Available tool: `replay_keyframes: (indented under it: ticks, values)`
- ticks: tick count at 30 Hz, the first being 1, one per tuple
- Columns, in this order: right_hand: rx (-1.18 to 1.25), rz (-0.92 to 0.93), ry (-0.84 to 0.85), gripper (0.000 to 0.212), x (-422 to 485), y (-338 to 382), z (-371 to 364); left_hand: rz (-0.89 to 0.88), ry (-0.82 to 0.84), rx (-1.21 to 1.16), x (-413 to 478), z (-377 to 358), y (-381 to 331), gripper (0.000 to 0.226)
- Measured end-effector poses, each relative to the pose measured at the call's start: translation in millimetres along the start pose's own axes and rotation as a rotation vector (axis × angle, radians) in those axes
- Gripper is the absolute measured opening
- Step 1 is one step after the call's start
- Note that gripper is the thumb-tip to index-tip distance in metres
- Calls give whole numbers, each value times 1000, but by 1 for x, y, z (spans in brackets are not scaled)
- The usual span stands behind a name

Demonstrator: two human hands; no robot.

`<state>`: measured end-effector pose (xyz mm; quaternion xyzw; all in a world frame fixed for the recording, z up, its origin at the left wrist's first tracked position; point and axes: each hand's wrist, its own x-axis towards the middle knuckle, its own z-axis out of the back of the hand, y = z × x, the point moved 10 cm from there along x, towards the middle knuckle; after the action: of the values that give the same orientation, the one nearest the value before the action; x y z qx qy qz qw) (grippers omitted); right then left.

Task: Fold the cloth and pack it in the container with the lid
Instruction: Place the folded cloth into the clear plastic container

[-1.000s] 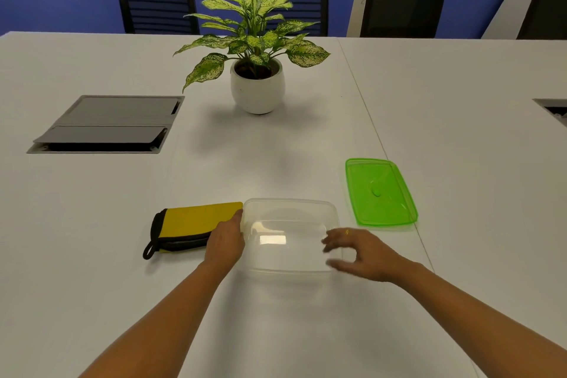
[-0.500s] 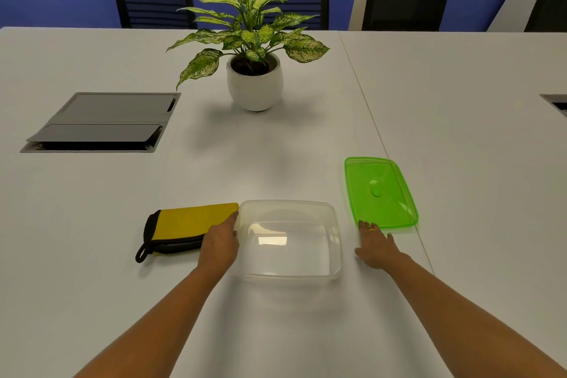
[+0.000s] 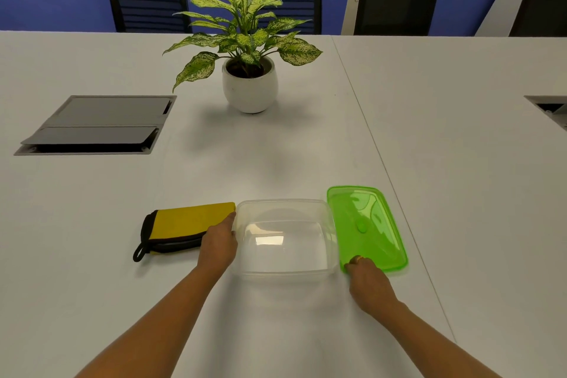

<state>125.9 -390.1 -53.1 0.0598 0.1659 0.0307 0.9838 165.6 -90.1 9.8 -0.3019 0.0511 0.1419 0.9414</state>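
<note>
My left hand (image 3: 218, 244) covers the near right corner of the folded yellow cloth (image 3: 187, 225), so I cannot tell whether the fingers press it or the clear container (image 3: 285, 270) wall. My right hand (image 3: 369, 284) hides its fingertips at the near edge of the green lid (image 3: 366, 224); whether they pinch it I cannot tell. Both forearms run off the bottom edge. The floor box (image 3: 549, 109) at far right is cut off.

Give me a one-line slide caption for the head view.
Left hand beside empty clear container; right hand grips green lid; folded yellow cloth waits.
</note>
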Motion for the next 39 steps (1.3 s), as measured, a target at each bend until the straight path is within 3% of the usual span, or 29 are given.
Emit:
replay_keyframes:
  ticks: [9,12,15,20,25,31,35,39]
  values:
    - [141,-56,-7,42,-11,-4,4,-23,24,-10,-6,-6,-8,48]
    - [323,-167,-150,38,-8,-9,39,-23,16,-30,-6,-3,-7,47]
    - [487,-212,-396,27,-9,-5,88,8,-12,-50,-4,6,3,44]
    - [652,-34,-553,22,2,59,145,117,-69,-118,-1,31,39,35]
    - [660,220,-393,25,32,154,153,231,-105,-187,9,60,87,31]
    - [502,369,-153,25,72,236,129,328,-190,-171,25,99,131,29]
    - [372,398,-85,27,96,261,115,356,-216,-141,36,112,150,34]
    - [214,360,-26,23,121,266,98,435,-131,-94,46,105,170,51]
